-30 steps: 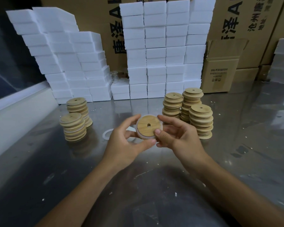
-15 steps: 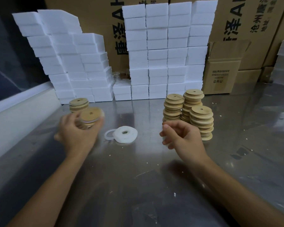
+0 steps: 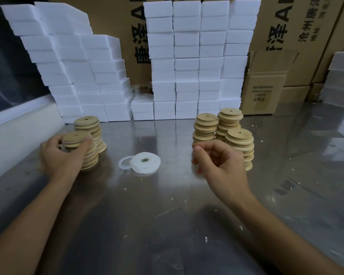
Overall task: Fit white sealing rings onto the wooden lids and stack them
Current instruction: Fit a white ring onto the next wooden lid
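Since half a second ago, the ringed lid (image 3: pixel 74 138) has been carried from mid-air onto the near left stack (image 3: pixel 88 155) — it is gripped at its rim by the left hand (image 3: pixel 62 153). The right hand (image 3: pixel 218 161) stays loosely curled, nothing held. Lid stacks on the table (image 3: pixel 167 215): two left, three right (image 3: pixel 222 133) — five counted. Rings (image 3: pixel 145 162): one small pile at centre, one loose ring (image 3: pixel 124 163) touching it. Foam blocks (image 3: pixel 195 56) and cartons (image 3: pixel 264 86) are ranged behind.
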The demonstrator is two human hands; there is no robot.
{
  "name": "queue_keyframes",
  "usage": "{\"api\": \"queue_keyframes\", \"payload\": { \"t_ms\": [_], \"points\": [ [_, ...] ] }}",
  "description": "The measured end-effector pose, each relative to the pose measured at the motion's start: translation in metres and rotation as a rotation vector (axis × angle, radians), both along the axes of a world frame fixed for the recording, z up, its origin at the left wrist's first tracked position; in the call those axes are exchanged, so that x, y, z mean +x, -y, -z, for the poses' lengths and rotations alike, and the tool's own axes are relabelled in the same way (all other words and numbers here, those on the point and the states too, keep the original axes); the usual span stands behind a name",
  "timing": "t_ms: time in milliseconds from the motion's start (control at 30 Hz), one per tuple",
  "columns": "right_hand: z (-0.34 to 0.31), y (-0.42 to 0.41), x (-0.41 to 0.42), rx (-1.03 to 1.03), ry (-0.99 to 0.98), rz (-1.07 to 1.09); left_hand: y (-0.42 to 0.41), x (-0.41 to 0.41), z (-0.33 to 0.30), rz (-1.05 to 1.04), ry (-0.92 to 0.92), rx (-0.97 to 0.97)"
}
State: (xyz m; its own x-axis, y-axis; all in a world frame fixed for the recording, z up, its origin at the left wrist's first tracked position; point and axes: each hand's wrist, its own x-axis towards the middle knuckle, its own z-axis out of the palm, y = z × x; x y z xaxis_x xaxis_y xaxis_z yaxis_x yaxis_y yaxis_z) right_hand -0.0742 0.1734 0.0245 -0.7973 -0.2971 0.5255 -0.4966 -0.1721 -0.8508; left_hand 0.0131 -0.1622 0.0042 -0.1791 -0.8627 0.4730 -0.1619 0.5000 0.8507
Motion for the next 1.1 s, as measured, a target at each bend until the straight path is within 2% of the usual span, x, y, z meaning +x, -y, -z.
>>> {"api": "queue_keyframes", "payload": {
  "t_ms": [233, 400, 500, 567, 633, 700, 800, 900, 1000, 1100],
  "points": [
    [0.001, 0.0, 0.001, 0.062, -0.126, 0.055, -0.001, -0.002, 0.005, 0.027, 0.044, -0.024],
    [0.0, -0.004, -0.002, 0.111, -0.271, 0.21, -0.009, 0.006, 0.009, -0.018, 0.065, -0.014],
    [-0.002, -0.009, -0.007, 0.136, -0.415, 0.431, -0.026, 0.014, 0.006, -0.159, 0.05, -0.241],
    [-0.003, -0.013, -0.016, 0.169, -0.481, 0.584, -0.039, 0.017, 0.003, -0.174, 0.089, -0.43],
    [0.0, -0.019, -0.03, 0.258, -0.448, 0.673, -0.056, 0.014, 0.0, -0.066, 0.119, -0.602],
    [0.007, -0.025, -0.042, 0.354, -0.349, 0.697, -0.077, 0.006, -0.001, 0.153, 0.16, -0.746],
    [0.017, -0.031, -0.054, 0.417, -0.229, 0.693, -0.102, -0.007, 0.01, 0.436, 0.409, -0.847],
    [0.023, -0.034, -0.061, 0.468, -0.166, 0.665, -0.106, -0.014, 0.021, 0.556, 0.553, -0.775],
    [0.025, -0.035, -0.066, 0.451, -0.129, 0.631, -0.103, -0.014, 0.02, 0.584, 0.526, -0.673],
    [0.023, -0.035, -0.068, 0.424, -0.134, 0.642, -0.104, -0.015, 0.019, 0.557, 0.534, -0.651]
  ]
}}
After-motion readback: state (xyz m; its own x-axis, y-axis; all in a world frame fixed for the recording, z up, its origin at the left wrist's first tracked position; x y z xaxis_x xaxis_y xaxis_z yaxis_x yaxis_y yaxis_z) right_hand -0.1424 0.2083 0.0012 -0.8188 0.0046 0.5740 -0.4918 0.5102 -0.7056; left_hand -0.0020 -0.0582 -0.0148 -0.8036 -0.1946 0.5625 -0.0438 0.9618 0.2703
